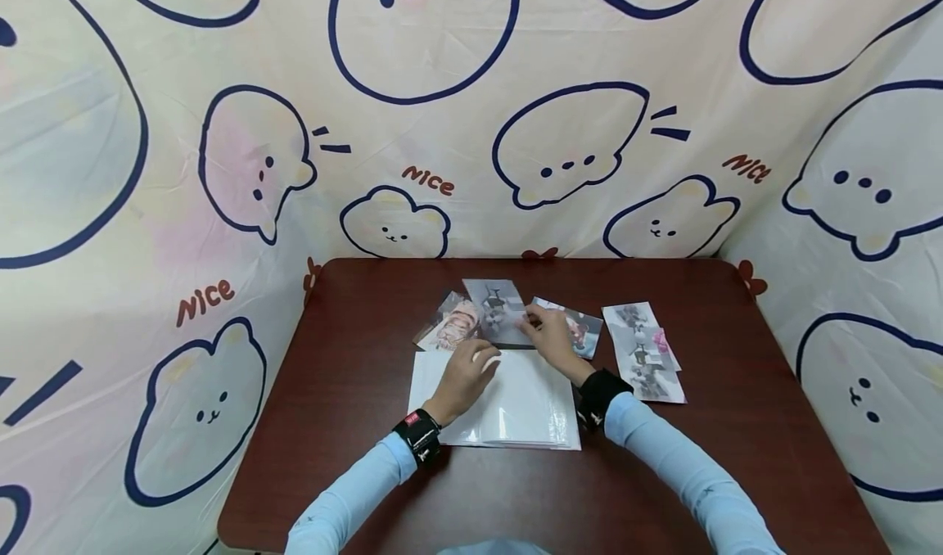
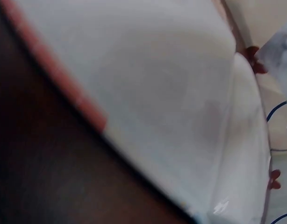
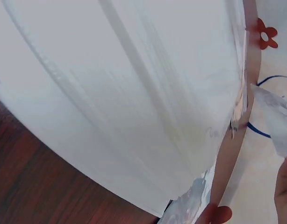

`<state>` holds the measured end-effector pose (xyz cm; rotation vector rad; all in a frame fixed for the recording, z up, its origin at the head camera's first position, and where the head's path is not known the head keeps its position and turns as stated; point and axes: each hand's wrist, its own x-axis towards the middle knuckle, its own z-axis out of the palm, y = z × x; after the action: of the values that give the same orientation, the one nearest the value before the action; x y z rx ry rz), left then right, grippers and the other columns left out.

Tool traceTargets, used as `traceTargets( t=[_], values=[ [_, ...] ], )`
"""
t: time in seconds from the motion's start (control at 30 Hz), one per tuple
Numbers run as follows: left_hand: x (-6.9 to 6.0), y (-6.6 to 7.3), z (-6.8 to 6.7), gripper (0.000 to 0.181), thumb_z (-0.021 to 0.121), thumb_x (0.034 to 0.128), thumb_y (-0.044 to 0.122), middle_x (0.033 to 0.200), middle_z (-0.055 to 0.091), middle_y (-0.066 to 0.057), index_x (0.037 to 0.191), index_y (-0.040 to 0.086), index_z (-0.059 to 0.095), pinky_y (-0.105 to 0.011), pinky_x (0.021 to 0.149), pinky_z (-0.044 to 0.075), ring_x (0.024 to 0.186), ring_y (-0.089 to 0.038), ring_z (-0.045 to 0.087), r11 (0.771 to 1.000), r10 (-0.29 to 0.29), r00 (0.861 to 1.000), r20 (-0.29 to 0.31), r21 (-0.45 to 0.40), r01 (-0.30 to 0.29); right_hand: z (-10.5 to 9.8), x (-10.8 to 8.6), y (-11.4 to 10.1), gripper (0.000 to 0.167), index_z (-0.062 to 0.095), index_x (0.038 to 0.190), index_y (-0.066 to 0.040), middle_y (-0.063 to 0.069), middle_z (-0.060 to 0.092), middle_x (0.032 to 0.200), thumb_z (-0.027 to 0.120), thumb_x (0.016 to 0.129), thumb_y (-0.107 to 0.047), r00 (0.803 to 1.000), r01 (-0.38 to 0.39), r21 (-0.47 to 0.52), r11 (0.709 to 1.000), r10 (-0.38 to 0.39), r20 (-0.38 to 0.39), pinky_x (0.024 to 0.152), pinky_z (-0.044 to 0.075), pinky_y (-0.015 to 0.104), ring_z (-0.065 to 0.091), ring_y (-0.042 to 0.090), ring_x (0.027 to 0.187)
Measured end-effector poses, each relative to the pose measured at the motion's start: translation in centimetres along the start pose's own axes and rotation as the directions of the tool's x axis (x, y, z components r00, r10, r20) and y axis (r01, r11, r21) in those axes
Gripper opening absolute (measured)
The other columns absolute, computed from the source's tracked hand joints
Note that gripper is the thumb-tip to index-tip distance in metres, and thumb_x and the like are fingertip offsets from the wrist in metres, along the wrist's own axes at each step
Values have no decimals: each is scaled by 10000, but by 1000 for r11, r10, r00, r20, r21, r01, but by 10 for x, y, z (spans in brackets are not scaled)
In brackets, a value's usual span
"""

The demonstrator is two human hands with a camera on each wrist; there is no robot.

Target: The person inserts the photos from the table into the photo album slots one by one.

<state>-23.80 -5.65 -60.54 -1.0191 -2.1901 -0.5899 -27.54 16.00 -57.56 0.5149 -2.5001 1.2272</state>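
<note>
Basically, gray photo print (image 1: 495, 303) at far edge of white album (image 1: 526, 399), in R hand (image 1: 552, 340).
R fingers clamped on print's R edge; L hand (image 1: 464, 381) over album, fingers bent, can't tell if gripping. Nearby: bagged pink print (image 1: 455, 326), bluish print (image 1: 587, 338), brown table (image 1: 346, 375).

The card (image 1: 495, 303) is grey-printed — the booklet (image 1: 526, 399) white, the table (image 1: 354, 358) red-brown.

Light-blue long sleeves (image 1: 354, 494) meet black wristbands (image 1: 418, 438), one red-marked.
</note>
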Motion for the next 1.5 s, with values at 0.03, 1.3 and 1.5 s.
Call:
traceTargets(
  t=[0.03,1.3,1.5],
  values=[
    [-2,1,3,286,835,862,80,1096,656,-69,1096,84,670,-329,919,551,1032,-217,661,1000,-1,1000,29,-9,1,-1,1,2,191,699,1090,67,225,728,913,743,930,-29,1000,-28,23,999,28,7,695,607,394,713,335,780],
    [-15,25,29,472,578,1049,397,1536,503,-204,1415,99,603,-498,1206,374,1442,-352,466,993,-92,851,518,109,41,1,6,38,164,562,952,103,289,689,883,627,1019,-32,883,-468,408,784,403,240,754,641,437,734,311,745],
    [-15,24,29,479,561,1052,417,1560,475,-207,1421,113,602,-504,1207,370,1439,-351,466,991,-96,852,515,132,32,0,8,40,171,561,967,93,282,692,889,628,1025,-53,874,-486,413,770,429,227,712,634,338,730,232,714]
  ],
)
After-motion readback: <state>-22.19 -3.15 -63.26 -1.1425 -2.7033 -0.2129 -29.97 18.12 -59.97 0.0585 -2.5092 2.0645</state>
